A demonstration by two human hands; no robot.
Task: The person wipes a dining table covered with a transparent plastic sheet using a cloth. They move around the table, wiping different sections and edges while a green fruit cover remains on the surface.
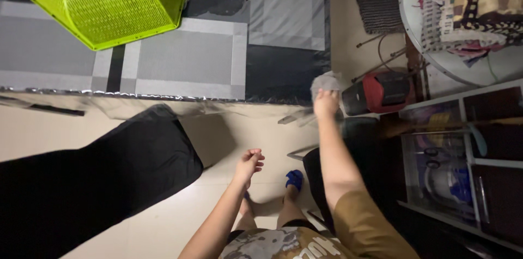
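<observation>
Right hand: I see my right hand (326, 104) stretched well forward on a straight bare arm, at the front right corner of the desk (185, 57).
Right fingers: they are curled down over a crumpled pale grey cloth (326, 82) and grip it; the cloth bunches up just above the knuckles.
Cloth position: the cloth sits at the desk's front right corner, on the dark shiny patch of the grey and black checked covering, just beside the red and black appliance (381, 91).
Left hand: my left hand (249, 162) hangs lower and nearer my body, over the pale tiled floor (163, 226), with the forearm angled up from the bottom of the view.
Left fingers: folded into a loose fist that holds nothing; it is well apart from the cloth.
Desk top: a lime green mesh plastic basket (109, 3) lies tipped at the far left, well apart from my right hand.
Below: a black cushioned seat (98, 183) fills the lower left, and a foot in a blue slipper (295, 179) stands on the floor between my arms.
Right side: a round white table heaped with patterned cloths (468, 8) stands at the top right, with a glass-fronted white cabinet (463, 155) below it.
</observation>
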